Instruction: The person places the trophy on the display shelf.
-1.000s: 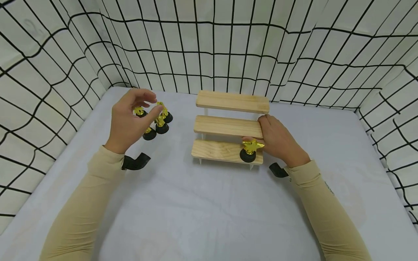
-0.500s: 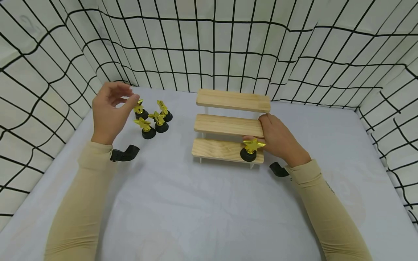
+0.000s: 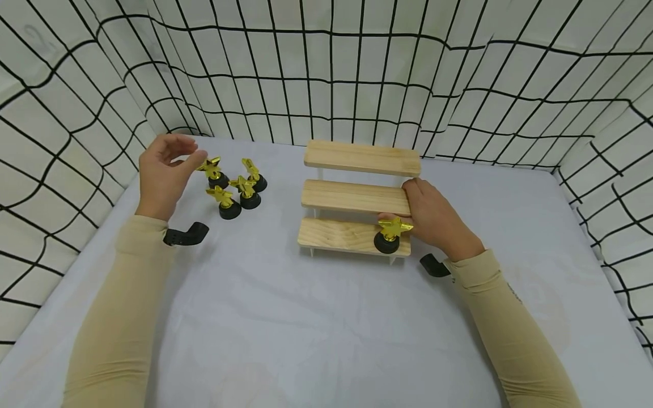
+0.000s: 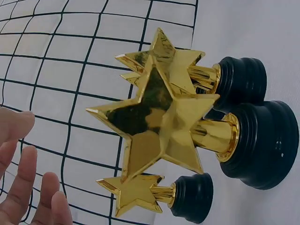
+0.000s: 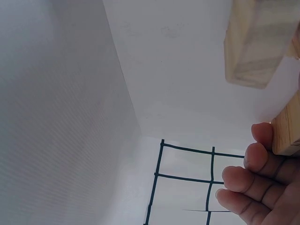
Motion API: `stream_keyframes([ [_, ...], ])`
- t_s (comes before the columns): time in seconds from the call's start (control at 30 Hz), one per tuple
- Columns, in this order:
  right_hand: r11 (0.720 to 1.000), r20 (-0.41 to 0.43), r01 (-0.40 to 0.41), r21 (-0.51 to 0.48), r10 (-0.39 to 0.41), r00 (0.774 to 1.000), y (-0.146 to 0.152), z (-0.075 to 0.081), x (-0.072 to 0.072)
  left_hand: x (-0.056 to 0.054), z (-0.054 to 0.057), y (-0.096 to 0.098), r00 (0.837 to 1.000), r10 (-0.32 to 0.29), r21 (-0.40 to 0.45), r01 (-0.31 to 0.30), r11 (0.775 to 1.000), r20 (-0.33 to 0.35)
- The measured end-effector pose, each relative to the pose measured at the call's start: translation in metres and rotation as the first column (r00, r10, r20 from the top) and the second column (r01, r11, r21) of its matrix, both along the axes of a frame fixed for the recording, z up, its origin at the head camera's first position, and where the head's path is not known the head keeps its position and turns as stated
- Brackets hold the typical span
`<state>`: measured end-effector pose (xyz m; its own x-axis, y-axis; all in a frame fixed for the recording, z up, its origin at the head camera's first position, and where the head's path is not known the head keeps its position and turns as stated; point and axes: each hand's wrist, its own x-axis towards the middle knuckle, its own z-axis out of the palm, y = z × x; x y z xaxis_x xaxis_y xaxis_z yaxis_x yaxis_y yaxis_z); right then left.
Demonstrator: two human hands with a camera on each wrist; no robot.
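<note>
My left hand (image 3: 164, 178) is raised at the left with fingers loosely bent and nothing held. Its thumb is near the back-left star trophy (image 3: 216, 174); whether they touch I cannot tell. Several small gold star trophies on round black bases stand in a cluster there. In the left wrist view a large star (image 4: 154, 122) fills the middle, with fingertips (image 4: 28, 173) apart from it. My right hand (image 3: 439, 218) grips the right end of the middle tier of a three-tier wooden display stand (image 3: 352, 195). One trophy (image 3: 391, 235) stands on the bottom tier's right end.
A white cloth (image 3: 306, 328) covers the table. Black wire grid panels (image 3: 331, 73) rise at the back and both sides. A black curved piece is attached at each wrist, one by the left cuff (image 3: 187, 234) and one by the right cuff (image 3: 435, 265).
My left hand has drawn left from over the trophy cluster, uncovering the trophies. The right hand stays on the stand, and the trophy on the bottom tier has not moved.
</note>
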<state>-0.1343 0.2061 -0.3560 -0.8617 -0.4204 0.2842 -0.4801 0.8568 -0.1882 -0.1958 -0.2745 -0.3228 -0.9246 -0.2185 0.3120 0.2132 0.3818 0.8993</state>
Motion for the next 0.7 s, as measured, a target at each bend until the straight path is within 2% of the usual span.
stream_keyframes([
  [0.37, 1.0, 0.025, 0.017, 0.007, -0.018, 1.0, 0.0, 0.0, -0.002, -0.011, -0.013, -0.008, 0.992, 0.027, -0.08, -0.018, 0.997, 0.12],
  [0.5, 1.0, 0.031, 0.018, 0.002, -0.018, 0.999, 0.0, 0.0, -0.002, -0.014, -0.019, -0.012, 0.985, 0.036, -0.074, -0.024, 0.997, 0.167],
  [0.7, 1.0, 0.007, 0.012, 0.001, -0.012, 1.0, 0.001, -0.001, -0.001, -0.017, -0.032, -0.017, 0.977, 0.005, -0.041, 0.004, 0.999, 0.214],
])
